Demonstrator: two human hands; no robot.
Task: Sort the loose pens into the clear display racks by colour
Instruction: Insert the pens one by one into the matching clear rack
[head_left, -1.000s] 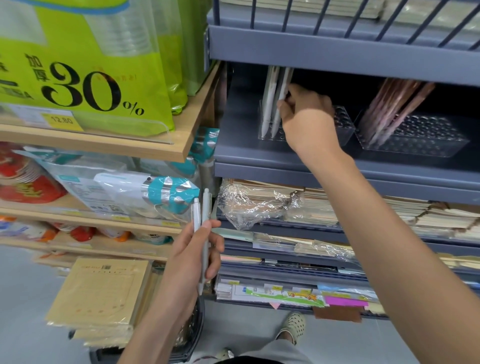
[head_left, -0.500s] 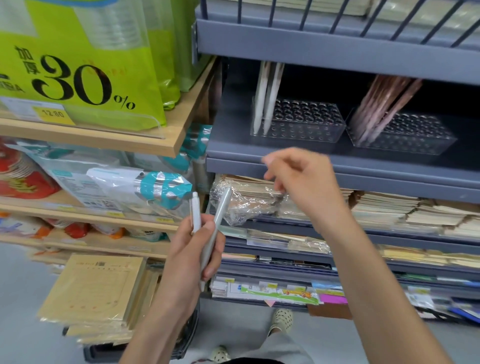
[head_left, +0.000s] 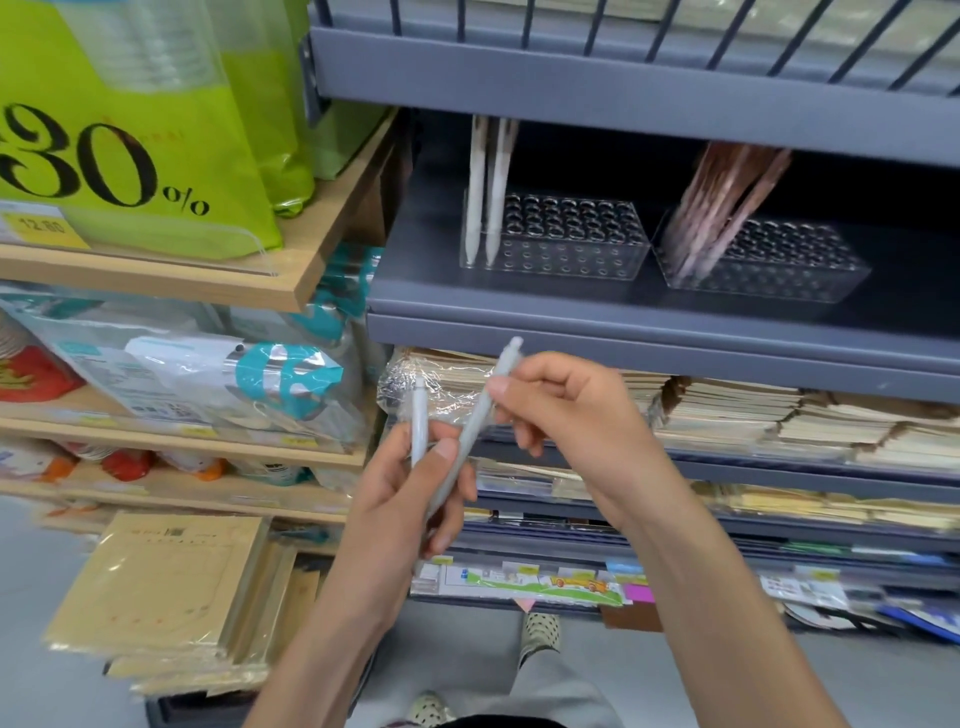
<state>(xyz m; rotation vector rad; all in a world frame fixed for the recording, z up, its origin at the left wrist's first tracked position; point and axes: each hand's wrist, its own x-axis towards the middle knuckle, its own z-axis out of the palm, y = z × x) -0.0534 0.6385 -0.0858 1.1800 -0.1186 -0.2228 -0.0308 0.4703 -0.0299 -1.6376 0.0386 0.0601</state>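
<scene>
Head view: at far left, green packs (head_left: 156, 130) printed "30%" stand on a wooden shelf (head_left: 311, 270), with one yellow price tag (head_left: 44, 228) at its front edge. Below them, near the floor, leans a bundle of kraft-paper pads (head_left: 156, 592).

Toward the middle, the left grip (head_left: 410, 493) is clenched around two white pens. The upright pen (head_left: 418, 415) rises above the fingers, and the tilted pen (head_left: 475, 415) leans up and to the right under the thumb. The right grip (head_left: 571, 421) pinches that same tilted pen near its upper end, so both grips hold it. Both pens are well below the racks, in front of the wrapped notebook stacks (head_left: 779, 415).

Above them, the grey shelf (head_left: 623, 317) carries two clear racks side by side, close but apart. The left rack (head_left: 566, 244) holds two standing white pens (head_left: 497, 192) in its leftmost holes, next to each other. The right rack (head_left: 779, 270) holds a cluster of pinkish-brown pens (head_left: 722, 208) leaning together at its left end, too blurred to count.
</scene>
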